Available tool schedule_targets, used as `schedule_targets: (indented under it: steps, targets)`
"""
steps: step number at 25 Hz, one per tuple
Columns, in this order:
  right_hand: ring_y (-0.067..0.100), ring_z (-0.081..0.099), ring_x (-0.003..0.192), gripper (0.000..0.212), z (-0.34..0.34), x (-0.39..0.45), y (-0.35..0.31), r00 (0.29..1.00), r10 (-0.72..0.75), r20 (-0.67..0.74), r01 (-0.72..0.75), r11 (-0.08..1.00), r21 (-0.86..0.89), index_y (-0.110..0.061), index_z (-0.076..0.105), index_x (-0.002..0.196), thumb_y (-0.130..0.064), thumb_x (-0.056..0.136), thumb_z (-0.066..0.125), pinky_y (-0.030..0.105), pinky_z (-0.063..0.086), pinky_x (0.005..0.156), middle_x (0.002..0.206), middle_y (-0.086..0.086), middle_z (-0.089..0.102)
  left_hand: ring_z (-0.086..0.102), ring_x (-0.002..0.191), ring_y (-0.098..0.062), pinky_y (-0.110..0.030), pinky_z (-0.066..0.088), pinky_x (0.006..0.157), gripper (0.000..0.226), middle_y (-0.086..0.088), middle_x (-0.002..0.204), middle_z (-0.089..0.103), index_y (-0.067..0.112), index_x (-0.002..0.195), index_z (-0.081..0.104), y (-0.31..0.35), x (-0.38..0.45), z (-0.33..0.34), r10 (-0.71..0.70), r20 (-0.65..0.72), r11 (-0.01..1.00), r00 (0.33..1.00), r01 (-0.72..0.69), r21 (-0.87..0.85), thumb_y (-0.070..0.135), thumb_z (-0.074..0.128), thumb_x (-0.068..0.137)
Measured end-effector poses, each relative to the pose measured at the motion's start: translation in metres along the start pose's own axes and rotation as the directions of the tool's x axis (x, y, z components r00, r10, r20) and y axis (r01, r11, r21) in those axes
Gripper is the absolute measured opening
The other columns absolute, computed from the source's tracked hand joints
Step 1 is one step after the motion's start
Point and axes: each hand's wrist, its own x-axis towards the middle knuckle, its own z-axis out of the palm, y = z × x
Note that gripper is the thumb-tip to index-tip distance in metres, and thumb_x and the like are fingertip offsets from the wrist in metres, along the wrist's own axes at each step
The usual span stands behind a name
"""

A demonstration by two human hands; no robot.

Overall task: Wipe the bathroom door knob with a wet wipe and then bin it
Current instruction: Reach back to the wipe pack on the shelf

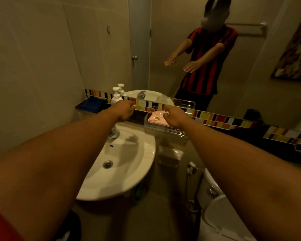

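Observation:
A pink wet-wipe pack [155,118] lies in a clear plastic tray [165,130] on the counter right of the sink. Both my arms stretch forward over the counter. My left hand [124,110] hovers palm down above the tap area, fingers loosely extended, holding nothing. My right hand [175,117] hangs just over the right end of the pack, fingers apart and empty, hiding part of it. The mirror shows the bathroom door [140,40] behind me with its round metal knob [134,57]. A dark round object, perhaps a bin [73,228], shows at the bottom edge below the sink.
A white sink [129,164] sits below my left arm. A white pump bottle [116,97] and a blue folded cloth [92,103] stand at the back left. A toilet [221,214] and spray hose [190,168] are lower right. The mirror reflects a person in a striped shirt.

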Motion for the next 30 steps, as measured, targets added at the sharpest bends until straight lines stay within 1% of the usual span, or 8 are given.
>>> schedule_targets:
  steps: [2,8,13,16,20,23,25,30]
  targets:
    - [0.032,0.047,0.133,0.049,-0.005,0.01,0.022,1.0,0.027,-0.002,-0.027,1.0,-0.002,-0.015,0.038,0.147,-0.019,0.099,0.046,0.044,0.041,0.108,0.149,0.014,0.046,0.057,0.116,-0.034,-0.041,0.044,0.097,0.041,-0.02,0.129,0.06,0.007,0.126,0.058,0.016,0.021,0.012,0.016,0.017,1.0,1.0,-0.015,-0.007,0.029,0.032,0.103]
    - [0.028,0.062,0.113,0.042,-0.003,0.067,0.079,0.99,0.14,-0.004,-0.14,0.988,0.063,-0.02,0.048,0.138,-0.023,0.096,0.049,0.046,0.054,0.094,0.132,0.011,0.061,0.058,0.116,-0.03,-0.041,0.046,0.097,0.039,-0.016,0.128,0.061,0.01,0.128,0.057,0.041,0.103,0.048,0.084,0.087,0.996,0.993,-0.085,0.005,0.03,0.035,0.103]
    - [0.029,0.059,0.115,0.039,0.011,0.118,0.106,0.971,0.24,0.017,-0.24,0.971,0.01,-0.011,0.048,0.137,-0.015,0.098,0.045,0.042,0.052,0.095,0.134,0.015,0.057,0.058,0.115,-0.029,-0.041,0.046,0.098,0.039,-0.014,0.128,0.062,0.012,0.128,0.058,0.035,0.186,0.089,0.145,0.167,0.989,0.975,-0.145,-0.014,0.031,0.034,0.102]
    - [0.029,0.058,0.117,0.038,0.026,0.15,0.118,0.962,0.269,0.036,-0.269,0.963,-0.017,-0.013,0.049,0.137,-0.019,0.099,0.046,0.038,0.048,0.095,0.136,0.014,0.057,0.058,0.117,-0.03,-0.043,0.047,0.1,0.039,-0.016,0.13,0.061,0.011,0.132,0.054,0.028,0.221,0.11,0.16,0.216,0.987,0.963,-0.155,-0.04,0.029,0.035,0.102]
    - [0.033,0.053,0.124,0.042,0.047,0.184,0.122,0.956,0.275,0.103,-0.271,0.961,-0.049,-0.011,0.048,0.139,-0.022,0.098,0.05,0.041,0.045,0.101,0.14,0.015,0.054,0.05,0.129,-0.031,-0.041,0.044,0.105,0.045,-0.014,0.146,0.048,0.016,0.144,0.043,0.015,0.253,0.14,0.144,0.297,0.988,0.944,-0.152,0.004,0.019,0.041,0.099]
    - [0.031,0.051,0.126,0.047,0.068,0.2,0.127,0.935,0.312,0.167,-0.302,0.95,-0.082,-0.014,0.045,0.142,-0.018,0.095,0.053,0.044,0.046,0.105,0.145,0.012,0.049,0.038,0.139,-0.031,-0.042,0.033,0.116,0.049,-0.013,0.155,0.037,0.015,0.147,0.038,0.014,0.261,0.159,0.133,0.372,0.98,0.919,-0.178,0.09,0.013,0.043,0.098]
    - [0.03,0.051,0.126,0.045,0.08,0.204,0.131,0.928,0.301,0.219,-0.279,0.952,-0.124,-0.014,0.045,0.141,-0.019,0.096,0.051,0.043,0.045,0.105,0.144,0.013,0.049,0.041,0.138,-0.031,-0.041,0.034,0.115,0.045,-0.014,0.151,0.041,0.012,0.144,0.043,0.014,0.263,0.169,0.141,0.427,0.974,0.893,-0.202,0.102,0.015,0.044,0.099]
    - [0.029,0.056,0.111,0.028,0.096,0.211,0.142,0.929,0.265,0.26,-0.23,0.96,-0.158,-0.011,0.057,0.119,-0.025,0.096,0.053,0.044,0.05,0.096,0.128,0.014,0.058,0.057,0.118,-0.027,-0.04,0.049,0.102,0.04,-0.01,0.13,0.059,0.017,0.131,0.055,0.011,0.273,0.188,0.138,0.492,0.938,0.86,-0.273,0.214,0.02,0.059,0.091]
